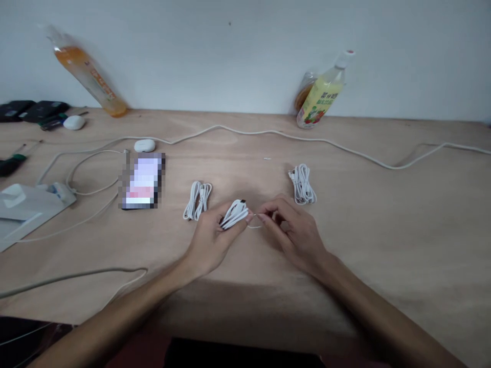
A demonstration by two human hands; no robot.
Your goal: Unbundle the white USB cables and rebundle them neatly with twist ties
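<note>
My left hand (213,235) is closed around a folded white cable (235,214) with a dark connector end at its top. Thumb and index finger of my right hand (289,225) pinch a thin white tie (254,227), which runs over to the left fingertips by the cable. One coiled white cable bundle (197,199) lies on the table just behind my left hand. A second coiled bundle (303,185) rests behind my right hand.
A phone (142,181) lies left, with a white earbud case (144,145) behind it. A long white cord (268,132) crosses the wooden table. An orange drink bottle (90,79) and a yellow-labelled bottle (322,97) stand by the wall. A white tissue box (30,212) sits far left.
</note>
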